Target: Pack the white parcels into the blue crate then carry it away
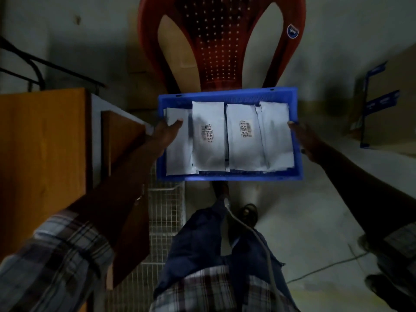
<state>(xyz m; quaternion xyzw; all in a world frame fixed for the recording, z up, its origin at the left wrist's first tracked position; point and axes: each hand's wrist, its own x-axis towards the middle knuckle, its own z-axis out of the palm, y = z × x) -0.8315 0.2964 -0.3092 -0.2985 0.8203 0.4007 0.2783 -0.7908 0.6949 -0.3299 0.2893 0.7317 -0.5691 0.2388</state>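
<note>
The blue crate [227, 175] is held in the air in front of me, above the floor and my legs. Several white parcels [208, 136] lie flat side by side inside it, two showing barcode labels. My left hand [165, 136] grips the crate's left wall, thumb over the rim and resting on the leftmost parcel. My right hand [307, 140] grips the right wall from outside, thumb on top of the rim.
A red plastic chair [221, 41] stands just beyond the crate. An orange wooden table [42, 143] is at my left, with a white wire rack [165, 221] beside it. Cardboard boxes [382, 113] with blue tape sit at the right. A cable lies on the pale floor.
</note>
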